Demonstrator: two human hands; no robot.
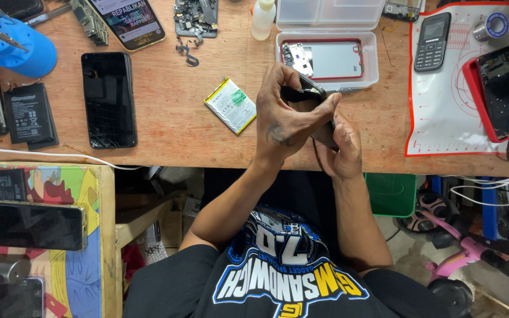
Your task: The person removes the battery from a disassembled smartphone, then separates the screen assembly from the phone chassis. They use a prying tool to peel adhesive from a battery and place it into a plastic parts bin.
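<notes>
Both my hands meet over the front edge of the wooden workbench [172,118], gripping one small black device [307,97]. My left hand [290,118] wraps over its top, thumb and fingers pinching the dark edge. My right hand [340,147] cups it from below, mostly hidden behind the left. A thin black cable hangs from the device between my wrists. Just beyond the hands lies an open clear plastic box [372,65] holding a red-framed phone body [328,59].
A silver-and-yellow battery [231,106] lies left of my hands, a cracked black phone [108,99] further left. A white-and-red mat [443,123] at right carries a keypad phone [432,41] and red-cased phone [499,88]. Blue tool holder [19,50], black battery [29,113], white bottle [263,19].
</notes>
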